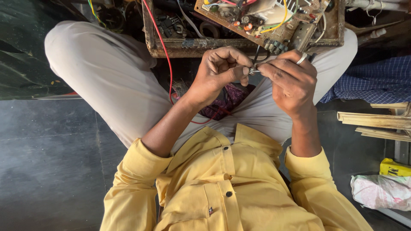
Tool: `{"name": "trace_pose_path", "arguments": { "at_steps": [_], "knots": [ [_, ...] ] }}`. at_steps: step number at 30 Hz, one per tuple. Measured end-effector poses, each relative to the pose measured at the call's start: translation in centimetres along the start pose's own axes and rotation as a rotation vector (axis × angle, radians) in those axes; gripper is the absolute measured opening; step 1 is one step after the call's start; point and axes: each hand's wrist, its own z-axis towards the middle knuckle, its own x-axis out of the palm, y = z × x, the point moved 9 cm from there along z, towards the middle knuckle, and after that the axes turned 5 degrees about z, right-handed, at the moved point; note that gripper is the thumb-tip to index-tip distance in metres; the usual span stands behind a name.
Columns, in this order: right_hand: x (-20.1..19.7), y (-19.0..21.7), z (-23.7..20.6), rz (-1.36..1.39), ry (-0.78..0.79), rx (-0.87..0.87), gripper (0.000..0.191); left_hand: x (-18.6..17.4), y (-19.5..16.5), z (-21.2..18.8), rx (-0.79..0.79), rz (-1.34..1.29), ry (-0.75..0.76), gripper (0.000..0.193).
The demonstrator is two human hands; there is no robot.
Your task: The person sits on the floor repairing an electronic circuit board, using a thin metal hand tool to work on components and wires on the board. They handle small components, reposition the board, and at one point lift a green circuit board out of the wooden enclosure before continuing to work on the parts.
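You are sitting cross-legged on the dark floor, and both hands are meeting just above your lap. Your left hand is pinching a small silvery metal component with thin pins between thumb and forefinger. Your right hand, wearing a silver ring, is pinching the same component from the other side, so both hands are closed on it, fingertips nearly touching. What the part is exactly is too small to tell.

Just beyond the hands a worn wooden tray is lying at your knees, its near edge facing you. Inside it a brown circuit board with coloured wires and parts is sitting tilted toward the tray's right corner. A thin red wire is running over the tray's near edge and down into your lap, beside a dark patterned cloth. At the floor's right edge, well apart from the hands, pale wooden strips, a yellow box and a crumpled whitish plastic bag are lying.
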Motion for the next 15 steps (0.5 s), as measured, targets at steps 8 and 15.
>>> {"name": "trace_pose_path", "arguments": {
  "at_steps": [8, 15],
  "knots": [
    [-0.30, 0.09, -0.01, 0.075, -0.062, -0.002, 0.029, -0.10, 0.06, -0.03, -0.016, -0.100, -0.012, 0.010],
    [0.10, -0.01, -0.12, 0.056, -0.056, -0.010, 0.031, -0.11, 0.18, 0.03, -0.016, -0.073, -0.015, 0.011]
  ]
}}
